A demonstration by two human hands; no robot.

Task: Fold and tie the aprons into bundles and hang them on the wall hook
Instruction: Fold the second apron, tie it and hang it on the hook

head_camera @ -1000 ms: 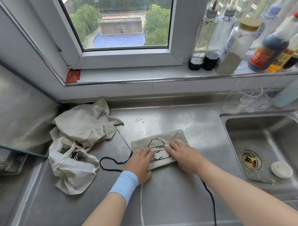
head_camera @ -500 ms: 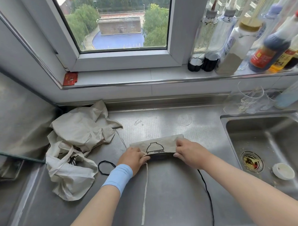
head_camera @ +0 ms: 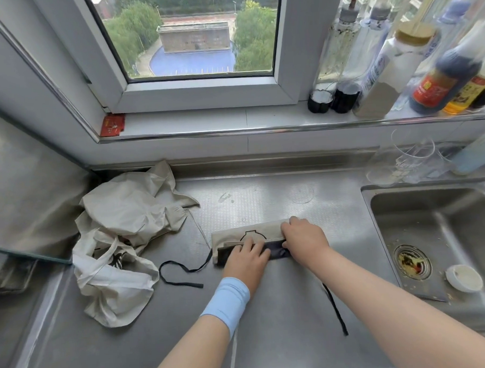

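Note:
A beige apron (head_camera: 246,233) with a black line drawing lies on the steel counter, folded into a narrow strip with a dark layer showing along its near edge. My left hand (head_camera: 246,260), with a light blue wristband, presses flat on the near left part of the strip. My right hand (head_camera: 303,238) curls its fingers over the strip's right end. Black ties trail left (head_camera: 181,275) and toward me on the right (head_camera: 335,310); a white tie (head_camera: 233,351) runs down under my left forearm. A crumpled heap of beige aprons (head_camera: 126,216) lies at the left.
The sink (head_camera: 438,231) is to the right, with a drain strainer and a small white lid (head_camera: 463,277) in it. Bottles (head_camera: 397,60) line the window sill. Clear glasses (head_camera: 407,160) stand behind the sink. A glass panel edge (head_camera: 30,255) juts in at left.
The apron went from a wider folded rectangle to a narrow strip as both hands rolled its near edge over. The black tie loop at left shifted and spread out.

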